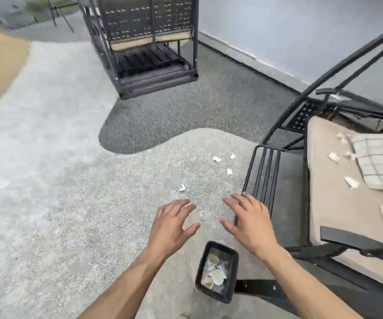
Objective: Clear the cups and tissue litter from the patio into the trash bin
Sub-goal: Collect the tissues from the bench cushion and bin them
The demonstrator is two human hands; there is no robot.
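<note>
From the head view, my left hand (174,223) and right hand (247,223) hovered empty, fingers spread, just beyond the trash bin (217,271). The nearest tissue scrap (182,187) lay on the patio floor further beyond the bin, just ahead of my left fingertips, the nearer hand.

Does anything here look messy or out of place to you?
Yes. Crumpled tissue scraps lie scattered on the light patio floor ahead of the open, empty left hand and right hand, and more tissue bits litter the swing seat cushion. The small black trash bin already holds some litter.
</note>
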